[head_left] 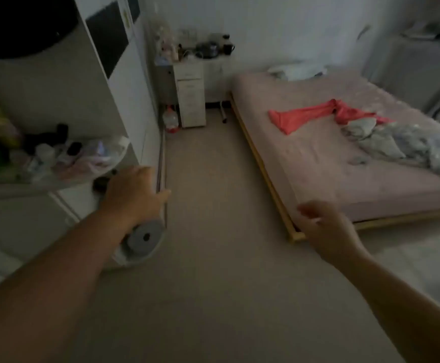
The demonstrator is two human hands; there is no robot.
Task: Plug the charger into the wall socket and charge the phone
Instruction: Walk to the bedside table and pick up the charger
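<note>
I see a dim, blurred bedroom. My left hand (132,192) reaches forward at the left, beside a small dark object (101,184) at the edge of a cluttered shelf; whether the fingers touch it is unclear. My right hand (326,229) hangs over the floor near the corner of the bed, fingers loosely curled, nothing visible in it. No charger, phone or wall socket can be made out in the head view.
A low bed (344,163) with a pink sheet, a red garment (305,115) and grey bedding fills the right. A white drawer unit (190,98) stands at the far wall. A round grey-and-white device (143,238) sits on the floor under my left forearm. Tall white cabinet (124,82) at left.
</note>
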